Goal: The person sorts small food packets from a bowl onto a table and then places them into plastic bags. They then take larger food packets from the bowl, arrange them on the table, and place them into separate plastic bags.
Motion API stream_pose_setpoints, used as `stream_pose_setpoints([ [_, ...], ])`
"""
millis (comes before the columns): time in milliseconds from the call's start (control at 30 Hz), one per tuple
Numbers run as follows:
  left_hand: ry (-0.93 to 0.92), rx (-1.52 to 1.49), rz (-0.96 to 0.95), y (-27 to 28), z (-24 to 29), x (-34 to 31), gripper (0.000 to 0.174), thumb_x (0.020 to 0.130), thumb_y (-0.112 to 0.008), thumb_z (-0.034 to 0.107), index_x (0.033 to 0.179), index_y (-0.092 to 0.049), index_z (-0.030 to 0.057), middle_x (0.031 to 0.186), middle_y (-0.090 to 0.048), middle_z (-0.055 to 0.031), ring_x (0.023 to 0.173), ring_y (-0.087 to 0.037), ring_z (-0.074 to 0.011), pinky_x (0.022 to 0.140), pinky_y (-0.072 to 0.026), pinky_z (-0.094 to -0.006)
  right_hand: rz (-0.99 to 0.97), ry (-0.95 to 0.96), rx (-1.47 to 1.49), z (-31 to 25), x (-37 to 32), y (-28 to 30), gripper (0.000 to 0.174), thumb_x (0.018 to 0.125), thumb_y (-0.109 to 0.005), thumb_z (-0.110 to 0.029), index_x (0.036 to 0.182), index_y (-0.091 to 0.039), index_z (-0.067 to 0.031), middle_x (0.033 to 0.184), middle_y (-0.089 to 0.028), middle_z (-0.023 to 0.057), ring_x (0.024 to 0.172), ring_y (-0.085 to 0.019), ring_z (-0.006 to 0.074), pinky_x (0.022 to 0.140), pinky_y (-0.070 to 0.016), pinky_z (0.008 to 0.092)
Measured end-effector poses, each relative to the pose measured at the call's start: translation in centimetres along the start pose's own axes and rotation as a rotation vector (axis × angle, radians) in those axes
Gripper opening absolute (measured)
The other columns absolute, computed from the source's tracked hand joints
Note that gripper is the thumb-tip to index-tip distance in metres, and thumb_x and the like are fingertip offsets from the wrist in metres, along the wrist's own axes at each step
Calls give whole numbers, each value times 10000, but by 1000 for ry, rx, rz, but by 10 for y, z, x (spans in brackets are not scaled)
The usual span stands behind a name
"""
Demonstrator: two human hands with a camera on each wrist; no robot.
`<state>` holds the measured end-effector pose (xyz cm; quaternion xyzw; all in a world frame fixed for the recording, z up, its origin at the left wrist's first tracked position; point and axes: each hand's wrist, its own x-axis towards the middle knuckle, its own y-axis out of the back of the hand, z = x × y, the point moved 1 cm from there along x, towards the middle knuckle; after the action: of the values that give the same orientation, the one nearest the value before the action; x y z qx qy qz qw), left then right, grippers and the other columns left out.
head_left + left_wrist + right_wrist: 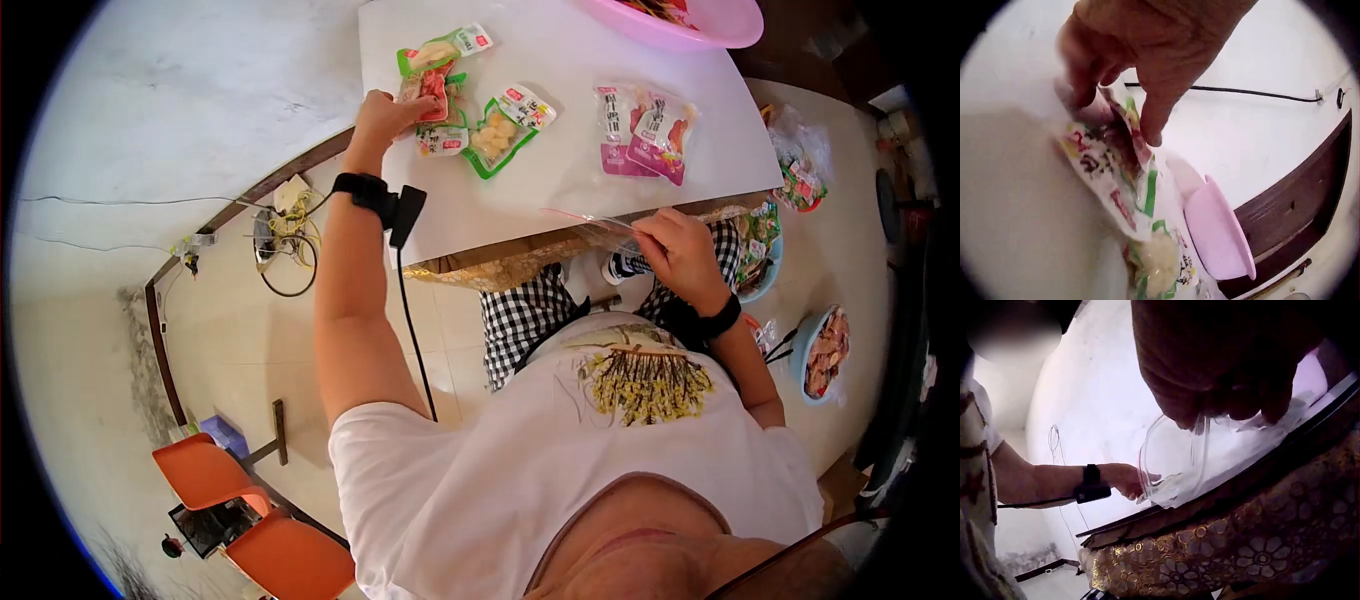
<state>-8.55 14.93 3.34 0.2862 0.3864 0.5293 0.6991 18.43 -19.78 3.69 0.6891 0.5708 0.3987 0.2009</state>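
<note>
Pinching a red snack packet [432, 92] at the far left of the worktop [560, 60] with the left hand [385, 115]. Grip narrow, fingertips [1154, 119] and thumb closed on the packet's upper edge, packet lifted slightly off the surface in the left wrist view. Holding a clear bag [600, 225] at the near edge of the worktop with the right hand [680, 255]. Grip closed on the bag's rim, mouth gaping in the right wrist view.

Touching the red packet, far and near of it, green-edged packets [445, 45]. Just right of these, a green packet of pale pieces [505, 125]. Further right, well apart from both hands, two pink packets [645, 130] overlapping. At the far right edge, a pink basin [700, 20]. Under the near edge, a gold patterned cloth [490, 268]. On the floor to the right, a bowl of reddish food [825, 350]; on the near left, orange stools [270, 540].
</note>
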Motion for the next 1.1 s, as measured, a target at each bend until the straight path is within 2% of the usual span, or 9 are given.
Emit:
stream_pose_setpoints([
  [200, 94, -738, -174, -7, -18, -2, 228, 777, -782, 161, 801, -581, 57, 698, -563, -11, 532, -488, -97, 429, -342, -222, -4, -2, -3, -1, -5, 2, 51, 831, -647, -101, 854, -632, -59, 736, -565, 111, 665, -580, 321, 573, -455, 400],
  [300, 196, -1014, -187, -2, -27, -17, 167, 799, -733, 104, 782, -575, 53, 653, -531, -15, 524, -481, -118, 430, -390, -249, 30, 11, 8, -2, -7, 4, 54, 837, -642, -107, 854, -632, -57, 737, -566, 113, 661, -579, 323, 575, -456, 399],
  [333, 276, -986, -178, -1, -34, -18, 124, 818, -703, 70, 820, -579, 73, 679, -541, -12, 537, -490, -119, 430, -393, -247, 32, 11, 12, -2, -8, 4, 56, 839, -639, -108, 854, -632, -55, 740, -569, 114, 666, -582, 324, 577, -458, 401],
  [567, 150, -1025, -221, 1, -64, -85, 153, 828, -691, 69, 937, -597, 119, 733, -596, 13, 535, -497, -82, 426, -366, -224, 40, 27, 25, -2, -11, 6, 68, 843, -627, -116, 862, -635, -51, 772, -599, 116, 694, -598, 333, 591, -468, 409],
  [700, 92, -942, -169, 3, -69, -109, 178, 858, -670, 89, 1016, -587, 95, 775, -625, 9, 563, -545, -86, 430, -357, -232, 51, 33, 51, -2, -15, 6, 75, 843, -629, -121, 861, -640, -49, 791, -613, 115, 700, -601, 335, 597, -472, 408],
  [933, 97, -937, 29, -3, -91, -133, 175, 840, -698, 131, 932, -556, 84, 747, -598, -13, 529, -514, -104, 419, -353, -241, 116, 81, 78, 2, -17, 6, 59, 834, -647, -86, 858, -630, -35, 714, -547, 115, 614, -550, 315, 543, -417, 394],
  [1033, 67, -465, -23, -6, -98, -133, 326, 778, -745, 183, 1020, -590, 29, 758, -611, -24, 508, -528, -125, 430, -405, -277, 69, 36, 49, 1, -17, 9, 78, 843, -632, -125, 858, -641, -49, 782, -609, 112, 697, -598, 332, 602, -473, 405],
  [1067, -61, -152, 45, -6, -98, -131, 395, 746, -766, 235, 1010, -616, -18, 806, -637, -92, 643, -609, -237, 583, -495, -365, 62, 38, 53, 1, -17, 10, 77, 844, -631, -125, 858, -641, -50, 781, -608, 112, 695, -597, 333, 601, -472, 406],
  [1100, -250, 25, 238, -6, -91, -134, 407, 745, -766, 245, 1007, -620, -29, 838, -643, -124, 711, -612, -277, 648, -495, -392, 53, 39, 58, 1, -17, 11, 76, 844, -630, -126, 857, -640, -51, 781, -607, 111, 693, -597, 333, 600, -472, 406],
])
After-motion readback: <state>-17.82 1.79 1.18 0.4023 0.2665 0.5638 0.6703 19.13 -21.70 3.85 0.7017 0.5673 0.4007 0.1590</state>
